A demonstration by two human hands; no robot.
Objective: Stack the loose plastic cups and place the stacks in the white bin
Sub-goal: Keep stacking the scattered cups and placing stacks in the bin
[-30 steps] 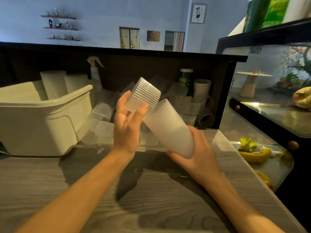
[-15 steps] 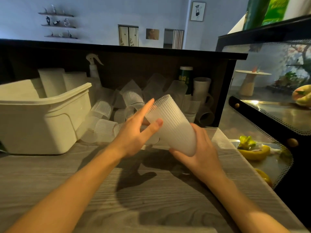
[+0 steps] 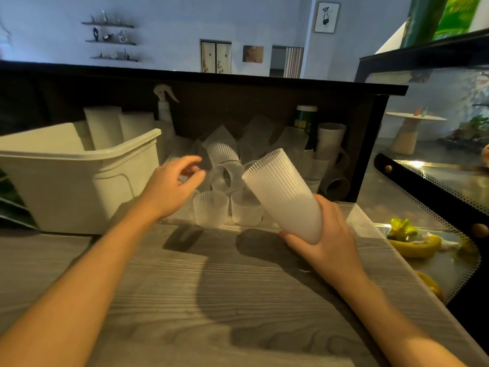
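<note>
Many loose cups (image 3: 211, 211), spray bottle (image 3: 165, 108) behind

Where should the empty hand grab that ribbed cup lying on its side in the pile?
Probably round its ribbed wall, from above. The cup lying on its side turns its open mouth toward the camera atop two upside-down cups, so its top is exposed. The left hand hovers open beside it.

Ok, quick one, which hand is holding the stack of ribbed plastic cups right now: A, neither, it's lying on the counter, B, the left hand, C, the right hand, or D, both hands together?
C: the right hand grips the narrow end of the stack of cups, tilted above the counter, while the left hand reaches empty toward the loose cups.
</note>
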